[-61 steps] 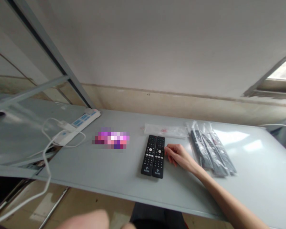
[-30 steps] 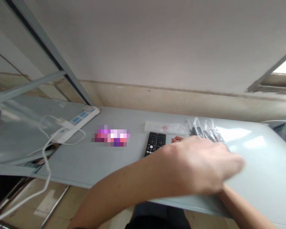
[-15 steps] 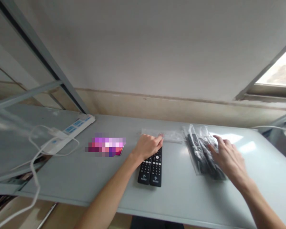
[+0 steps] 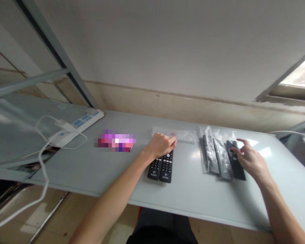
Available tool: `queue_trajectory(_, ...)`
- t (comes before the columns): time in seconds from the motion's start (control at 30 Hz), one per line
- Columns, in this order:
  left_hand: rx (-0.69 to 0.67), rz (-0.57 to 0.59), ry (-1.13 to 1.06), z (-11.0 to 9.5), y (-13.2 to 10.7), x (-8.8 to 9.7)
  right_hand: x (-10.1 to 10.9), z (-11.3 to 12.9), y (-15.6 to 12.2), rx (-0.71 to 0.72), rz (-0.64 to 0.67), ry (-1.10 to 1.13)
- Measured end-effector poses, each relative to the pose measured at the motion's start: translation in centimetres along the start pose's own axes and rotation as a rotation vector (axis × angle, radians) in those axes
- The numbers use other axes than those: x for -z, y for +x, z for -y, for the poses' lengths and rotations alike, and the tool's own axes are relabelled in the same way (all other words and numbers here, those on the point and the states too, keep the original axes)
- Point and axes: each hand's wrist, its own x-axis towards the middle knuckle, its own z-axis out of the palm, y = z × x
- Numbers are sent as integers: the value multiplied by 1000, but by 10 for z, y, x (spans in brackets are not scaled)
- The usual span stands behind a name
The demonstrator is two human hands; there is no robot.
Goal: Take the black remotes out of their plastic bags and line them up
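Note:
Two black remote controls (image 4: 166, 171) lie side by side before me, buttons up. My left hand (image 4: 162, 145) rests over their far ends, fingers curled together on the right-hand one; its fingertips are partly hidden. Behind it, flat clear plastic bags (image 4: 186, 136) lie on the table. To the right, two black remotes in clear bags (image 4: 210, 157) lie next to each other. Beside them is another black remote (image 4: 237, 167), its far end under my right hand (image 4: 249, 157). The thumb and index finger of that hand are on this remote, the other fingers bent.
A pixelated pink and purple item (image 4: 115, 140) lies left on the grey table (image 4: 91, 176). Further left are a white power strip (image 4: 83, 123) with a white cable (image 4: 44, 169) and a metal frame post (image 4: 78, 84). A wall (image 4: 167, 105) stands behind the table.
My right hand has closed on the rightmost remote, which now lies spread apart from the bagged ones. My left hand stays over the two remotes. The view has tilted downward.

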Motion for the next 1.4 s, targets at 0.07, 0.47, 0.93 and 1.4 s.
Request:
queue_trajectory(0.07,17,-14,-28,0,0,0,11,3,3,-16,-24,-33)
queue_trajectory(0.47,361,205,-1563,-16,7,6,70,156,-35,489,-94,283)
queue_trajectory(0.93,652,-299,-1802,-5,13,1,-26,185,-41,-90,306,1420)
queue_trajectory(1.4,722,-274,-1887,13,8,4,52,207,36,279,6,1238)
